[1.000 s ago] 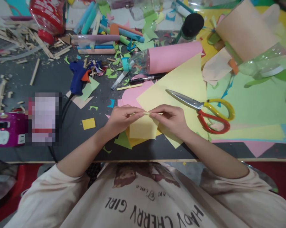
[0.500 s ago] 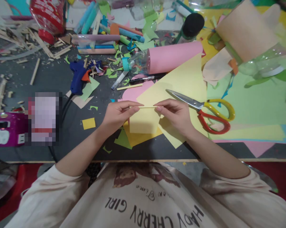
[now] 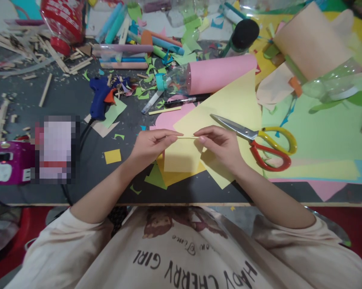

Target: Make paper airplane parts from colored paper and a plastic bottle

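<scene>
My left hand [image 3: 152,146] and my right hand [image 3: 219,144] pinch the two ends of a small pale yellow paper piece [image 3: 183,156], whose top edge is rolled or folded into a narrow strip between the fingertips. Beneath it lie a darker yellow sheet [image 3: 174,178] and a large pale yellow sheet [image 3: 225,94]. Open scissors [image 3: 254,135] with one yellow and one red handle rest on the large sheet, just right of my right hand. A pink paper piece [image 3: 165,118] lies beyond my left hand.
A blue glue gun [image 3: 98,96] lies at the left, with a purple device [image 3: 11,162] nearer the edge. Behind my hands are a pink-wrapped bottle [image 3: 223,74], a black pen [image 3: 187,100] and markers. Green sheets [image 3: 319,128] lie right, wood sticks [image 3: 45,90] left.
Both hands keep their pinch on the small yellow paper. Its lower edge sits slightly nearer to me, and the view has shifted very slightly.
</scene>
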Demonstrator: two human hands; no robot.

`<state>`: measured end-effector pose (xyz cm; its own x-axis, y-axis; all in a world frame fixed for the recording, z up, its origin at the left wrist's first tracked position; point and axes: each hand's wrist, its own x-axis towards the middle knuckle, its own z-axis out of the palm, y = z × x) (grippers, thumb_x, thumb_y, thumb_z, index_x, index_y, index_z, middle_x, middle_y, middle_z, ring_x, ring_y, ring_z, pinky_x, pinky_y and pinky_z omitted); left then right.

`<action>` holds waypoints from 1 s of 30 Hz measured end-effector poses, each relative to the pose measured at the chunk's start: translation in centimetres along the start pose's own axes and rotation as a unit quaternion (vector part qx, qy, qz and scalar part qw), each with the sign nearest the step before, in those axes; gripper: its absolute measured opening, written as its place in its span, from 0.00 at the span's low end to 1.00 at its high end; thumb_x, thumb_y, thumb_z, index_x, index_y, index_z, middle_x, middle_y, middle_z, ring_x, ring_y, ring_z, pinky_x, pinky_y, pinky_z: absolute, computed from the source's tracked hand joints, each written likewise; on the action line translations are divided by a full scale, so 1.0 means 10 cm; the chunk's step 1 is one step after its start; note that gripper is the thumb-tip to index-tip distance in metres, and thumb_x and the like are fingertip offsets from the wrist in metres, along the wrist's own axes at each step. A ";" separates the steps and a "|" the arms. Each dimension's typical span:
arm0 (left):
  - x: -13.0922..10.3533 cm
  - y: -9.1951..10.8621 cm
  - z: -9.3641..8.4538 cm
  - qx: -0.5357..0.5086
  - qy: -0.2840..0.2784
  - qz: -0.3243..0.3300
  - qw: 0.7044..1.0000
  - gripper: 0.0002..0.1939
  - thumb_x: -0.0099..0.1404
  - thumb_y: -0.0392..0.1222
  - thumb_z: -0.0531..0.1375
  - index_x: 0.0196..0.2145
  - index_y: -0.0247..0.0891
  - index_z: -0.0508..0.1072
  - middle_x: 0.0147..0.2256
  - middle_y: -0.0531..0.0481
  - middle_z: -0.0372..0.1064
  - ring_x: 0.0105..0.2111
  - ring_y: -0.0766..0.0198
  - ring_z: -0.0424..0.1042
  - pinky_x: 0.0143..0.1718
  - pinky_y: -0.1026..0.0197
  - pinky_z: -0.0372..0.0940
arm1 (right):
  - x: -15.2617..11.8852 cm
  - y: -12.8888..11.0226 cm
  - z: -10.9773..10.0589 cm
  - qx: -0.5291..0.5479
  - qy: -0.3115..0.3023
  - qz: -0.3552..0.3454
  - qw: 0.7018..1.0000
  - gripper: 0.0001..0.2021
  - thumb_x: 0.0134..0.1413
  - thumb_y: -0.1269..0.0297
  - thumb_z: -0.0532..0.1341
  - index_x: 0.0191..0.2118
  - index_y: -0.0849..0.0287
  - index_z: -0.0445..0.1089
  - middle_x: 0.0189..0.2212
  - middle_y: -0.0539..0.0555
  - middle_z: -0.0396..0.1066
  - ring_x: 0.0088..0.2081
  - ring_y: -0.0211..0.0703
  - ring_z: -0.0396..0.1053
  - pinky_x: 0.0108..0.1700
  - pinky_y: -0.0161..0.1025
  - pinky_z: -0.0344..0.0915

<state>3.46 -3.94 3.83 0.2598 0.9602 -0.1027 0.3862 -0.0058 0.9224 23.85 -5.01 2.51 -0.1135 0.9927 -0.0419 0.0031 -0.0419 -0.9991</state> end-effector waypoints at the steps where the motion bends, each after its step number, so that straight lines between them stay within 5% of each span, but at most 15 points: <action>1: 0.00 0.00 0.01 0.006 -0.004 -0.001 1.000 0.14 0.62 0.48 0.60 0.36 0.40 0.83 0.36 0.49 0.80 0.32 0.65 0.76 0.29 0.68 0.65 | 0.00 0.00 0.00 -0.002 -0.006 0.003 1.000 0.09 0.47 0.55 0.70 0.29 0.56 0.77 0.25 0.49 0.76 0.26 0.36 0.70 0.28 0.34 0.67; 13: -0.03 0.01 0.10 -0.008 -0.040 0.036 0.999 0.14 0.60 0.51 0.62 0.31 0.37 0.81 0.30 0.48 0.79 0.26 0.68 0.71 0.24 0.68 0.58 | -0.07 0.00 0.07 -0.072 -0.020 -0.052 0.996 0.06 0.51 0.60 0.67 0.27 0.56 0.78 0.26 0.51 0.80 0.28 0.38 0.75 0.30 0.35 0.70; 19: -0.03 -0.04 0.13 0.008 -0.015 0.064 0.998 0.12 0.61 0.47 0.61 0.30 0.37 0.80 0.30 0.50 0.79 0.16 0.75 0.56 0.19 0.68 0.51 | -0.07 0.01 0.08 -0.067 -0.017 -0.044 0.997 0.09 0.50 0.56 0.68 0.28 0.55 0.79 0.26 0.51 0.80 0.28 0.39 0.75 0.31 0.36 0.70; 30: -0.02 -0.02 0.07 0.003 0.001 0.002 1.000 0.16 0.63 0.51 0.60 0.34 0.38 0.82 0.33 0.49 0.80 0.26 0.68 0.72 0.24 0.68 0.61 | -0.02 0.01 0.04 -0.036 0.011 0.004 0.999 0.11 0.46 0.53 0.70 0.25 0.55 0.78 0.23 0.50 0.77 0.24 0.37 0.69 0.25 0.35 0.66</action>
<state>3.97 -4.34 3.45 0.2596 0.9607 -0.0980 0.3896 -0.0113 0.9209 23.48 -5.31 2.46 -0.0914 0.9946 -0.0488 0.0747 -0.0420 -0.9963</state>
